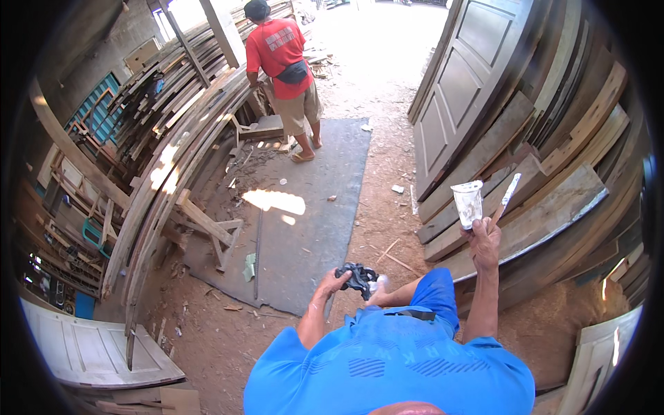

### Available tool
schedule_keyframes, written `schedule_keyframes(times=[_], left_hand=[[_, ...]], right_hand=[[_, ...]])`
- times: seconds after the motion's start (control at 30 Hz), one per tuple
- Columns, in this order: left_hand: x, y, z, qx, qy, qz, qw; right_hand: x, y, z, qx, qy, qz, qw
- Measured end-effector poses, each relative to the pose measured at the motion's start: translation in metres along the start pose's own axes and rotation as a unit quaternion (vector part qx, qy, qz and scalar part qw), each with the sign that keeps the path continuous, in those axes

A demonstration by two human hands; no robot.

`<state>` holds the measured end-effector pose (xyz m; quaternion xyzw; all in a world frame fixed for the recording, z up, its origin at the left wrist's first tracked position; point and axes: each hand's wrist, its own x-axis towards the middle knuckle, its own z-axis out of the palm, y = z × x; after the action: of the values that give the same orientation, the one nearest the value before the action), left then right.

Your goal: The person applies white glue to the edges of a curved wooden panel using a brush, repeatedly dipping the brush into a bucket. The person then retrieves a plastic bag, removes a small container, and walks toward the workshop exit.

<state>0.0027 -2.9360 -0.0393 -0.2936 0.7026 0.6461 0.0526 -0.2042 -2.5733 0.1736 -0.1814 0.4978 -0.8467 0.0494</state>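
Observation:
Raised at the right, my right hand [484, 243] is closed around a see-through plastic cup [468, 202] smeared with white paint. The same hand grips a paintbrush [505, 200], its white-coated end pointing up. Lower and nearer the middle, my left hand [330, 283] is closed on a crumpled, shiny black plastic bag [358, 278]. Something whitish [380, 282] shows at the bag's right edge, too small to make out. My bare leg, below blue shorts [436, 297], reaches close to the bag.
A brown panelled door [470, 83] leans at the right beside stacked planks [512, 214]. Long boards [166, 166] rest on a trestle [211, 228] at the left. A person in a red shirt [280, 55] stands beyond a dark floor sheet [311, 207]. A white door [97, 346] lies lower left.

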Motion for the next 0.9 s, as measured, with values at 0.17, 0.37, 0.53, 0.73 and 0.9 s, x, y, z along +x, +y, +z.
schedule_keyframes(times=[0.17, 0.37, 0.53, 0.73, 0.9], left_hand=[[0.034, -0.056, -0.013, -0.111, 0.009, -0.057, 0.992], [0.071, -0.082, 0.047, -0.168, 0.202, -0.055, 0.963], [0.080, -0.092, -0.002, -0.450, 0.183, -0.082, 0.870], [0.019, -0.175, 0.010, -0.450, 0.039, -0.261, 0.853], [-0.045, -0.222, 0.083, -0.169, -0.045, -0.418, 0.892]], right_hand=[[-0.019, -0.012, -0.015, -0.015, 0.051, 0.017, 0.998], [-0.053, -0.028, -0.037, -0.053, 0.112, 0.051, 0.991], [-0.060, -0.035, -0.037, -0.073, 0.156, 0.060, 0.983], [-0.058, -0.032, -0.051, -0.040, 0.184, 0.060, 0.980], [-0.061, -0.029, -0.069, -0.057, 0.199, 0.066, 0.976]])
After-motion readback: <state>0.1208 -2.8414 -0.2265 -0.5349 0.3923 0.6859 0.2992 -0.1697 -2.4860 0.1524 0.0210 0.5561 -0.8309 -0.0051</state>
